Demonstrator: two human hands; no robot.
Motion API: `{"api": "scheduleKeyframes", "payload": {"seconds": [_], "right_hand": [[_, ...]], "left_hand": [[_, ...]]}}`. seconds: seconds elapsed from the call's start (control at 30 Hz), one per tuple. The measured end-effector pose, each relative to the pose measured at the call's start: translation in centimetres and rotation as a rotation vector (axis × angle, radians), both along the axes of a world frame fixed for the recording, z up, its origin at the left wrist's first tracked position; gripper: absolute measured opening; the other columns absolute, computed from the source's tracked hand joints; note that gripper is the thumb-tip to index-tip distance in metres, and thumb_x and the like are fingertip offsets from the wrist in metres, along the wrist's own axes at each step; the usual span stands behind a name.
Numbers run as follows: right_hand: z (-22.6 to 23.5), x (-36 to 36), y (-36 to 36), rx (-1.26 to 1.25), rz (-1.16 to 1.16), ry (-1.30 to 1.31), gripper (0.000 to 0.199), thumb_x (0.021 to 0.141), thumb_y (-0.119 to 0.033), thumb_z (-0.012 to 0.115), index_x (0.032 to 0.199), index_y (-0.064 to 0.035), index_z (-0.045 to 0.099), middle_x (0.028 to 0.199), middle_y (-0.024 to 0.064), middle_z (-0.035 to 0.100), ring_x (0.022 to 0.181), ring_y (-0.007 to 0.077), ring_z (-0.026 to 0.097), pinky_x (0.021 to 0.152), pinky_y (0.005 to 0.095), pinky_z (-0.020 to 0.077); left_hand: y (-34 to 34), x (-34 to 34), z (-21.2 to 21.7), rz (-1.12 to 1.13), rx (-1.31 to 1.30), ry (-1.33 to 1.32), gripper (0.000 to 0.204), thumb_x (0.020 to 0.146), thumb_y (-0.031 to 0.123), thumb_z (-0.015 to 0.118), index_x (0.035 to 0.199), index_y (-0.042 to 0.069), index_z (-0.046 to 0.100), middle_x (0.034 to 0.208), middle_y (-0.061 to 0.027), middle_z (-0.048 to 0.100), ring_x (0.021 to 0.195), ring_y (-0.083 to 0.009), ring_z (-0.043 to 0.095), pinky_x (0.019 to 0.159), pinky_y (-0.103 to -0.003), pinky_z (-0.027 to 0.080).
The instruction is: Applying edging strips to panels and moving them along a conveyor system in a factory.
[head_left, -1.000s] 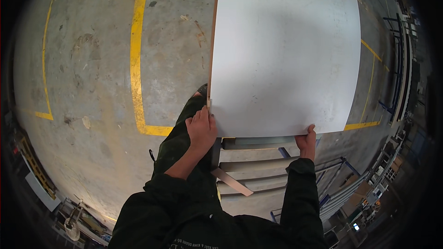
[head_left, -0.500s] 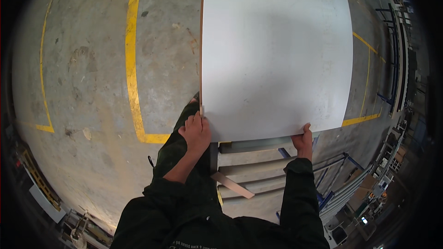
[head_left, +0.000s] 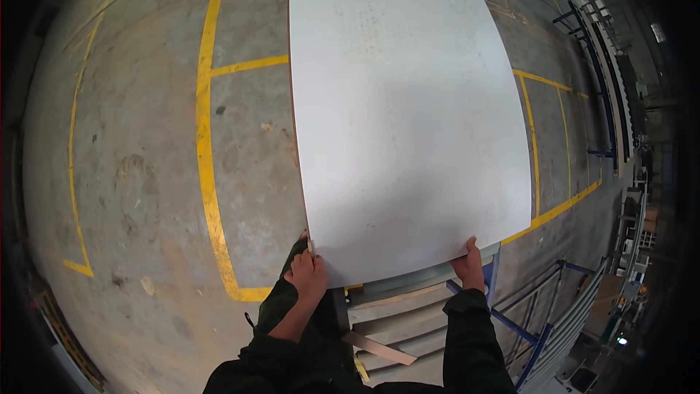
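"Board (head_left: 408, 124), white and flat: where is it?"

"Ahead of the person, its near end over a rack (head_left: 397, 310)."

"Why 2 hands so wide apart?"

"Probably to stop it twisting. The left grip (head_left: 308, 275) holds its near-left corner; the right grip (head_left: 470, 270) clasps the near edge, thumb on top."

"Arms?"

"Both reach forward, the left forearm slanting inward."

- The left hand (head_left: 309, 277) held a white board (head_left: 408, 138) by its near left corner.
- The right hand (head_left: 470, 268) gripped its near edge, thumb on top.
- Yellow lines (head_left: 205, 138) crossed the grey floor (head_left: 131, 131).
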State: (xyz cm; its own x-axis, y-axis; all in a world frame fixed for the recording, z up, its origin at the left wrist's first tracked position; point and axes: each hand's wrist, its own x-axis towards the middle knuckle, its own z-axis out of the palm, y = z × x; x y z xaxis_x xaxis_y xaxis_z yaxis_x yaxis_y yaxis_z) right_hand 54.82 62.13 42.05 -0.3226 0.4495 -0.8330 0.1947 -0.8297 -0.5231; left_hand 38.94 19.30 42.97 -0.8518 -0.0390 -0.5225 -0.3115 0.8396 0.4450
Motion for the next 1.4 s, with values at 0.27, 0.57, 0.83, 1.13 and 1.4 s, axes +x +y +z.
{"api": "scheduleKeyframes", "payload": {"seconds": [0.27, 0.57, 0.83, 1.13, 1.4], "right_hand": [[-1.2, 2.7, 1.4, 0.026, -0.047, 0.115, 0.059, 0.106, -0.051, 0.048, 0.148, -0.0095, 0.044, 0.144, 0.0143, 0.054, 0.129, 0.036, 0.054, 0.105, 0.0576, 0.0469], [-0.5, -0.1, 0.2, 0.23, -0.169, -0.221, 0.058, 0.099, -0.046, 0.062, 0.126, 0.005, 0.06, 0.11, 0.0162, 0.069, 0.1, 0.0311, 0.07, 0.077, 0.0502, 0.0589], [-0.2, 2.5, -1.0, 0.416, -0.208, -0.478, 0.059, 0.091, -0.044, 0.066, 0.118, 0.0091, 0.063, 0.118, 0.0299, 0.067, 0.113, 0.0436, 0.065, 0.095, 0.0478, 0.0515], [0.3, 3.7, -1.3, 0.352, -0.237, -0.431, 0.056, 0.092, -0.04, 0.069, 0.115, 0.0095, 0.058, 0.111, 0.0327, 0.067, 0.108, 0.0467, 0.065, 0.092, 0.0512, 0.0522], [1.9, 2.3, -0.2, 0.365, -0.164, -0.412, 0.05, 0.092, -0.041, 0.069, 0.106, 0.0051, 0.058, 0.098, 0.0302, 0.069, 0.093, 0.0499, 0.067, 0.08, 0.0541, 0.0543]], "left_hand": [[1.0, -0.9, -0.9, -0.002, 0.031, -0.046, 0.027, 0.094, 0.028, 0.058, 0.112, 0.008, 0.063, 0.111, -0.0129, 0.063, 0.11, -0.0317, 0.06, 0.101, -0.049, 0.036], [0.1, -2.0, -1.7, 0.134, 0.365, -0.242, 0.034, 0.091, 0.019, 0.053, 0.115, -0.005, 0.055, 0.106, -0.0149, 0.062, 0.085, -0.0241, 0.063, 0.066, -0.036, 0.054], [-2.8, -5.1, -1.1, 0.224, 0.55, -0.307, 0.049, 0.092, 0.014, 0.054, 0.138, -0.003, 0.054, 0.132, -0.0163, 0.06, 0.118, -0.0356, 0.062, 0.093, -0.054, 0.058], [39.7, -3.4, 15.7, -1.303, 0.429, 0.363, 0.021, 0.098, 0.015, 0.066, 0.109, -0.003, 0.068, 0.095, -0.0086, 0.071, 0.09, -0.0162, 0.062, 0.085, -0.032, 0.051], [74.0, 6.3, 9.9, -2.149, 0.569, 0.86, 0.026, 0.085, 0.004, 0.062, 0.107, 0.014, 0.073, 0.092, -0.01, 0.073, 0.095, -0.0312, 0.064, 0.086, -0.046, 0.045]]}}
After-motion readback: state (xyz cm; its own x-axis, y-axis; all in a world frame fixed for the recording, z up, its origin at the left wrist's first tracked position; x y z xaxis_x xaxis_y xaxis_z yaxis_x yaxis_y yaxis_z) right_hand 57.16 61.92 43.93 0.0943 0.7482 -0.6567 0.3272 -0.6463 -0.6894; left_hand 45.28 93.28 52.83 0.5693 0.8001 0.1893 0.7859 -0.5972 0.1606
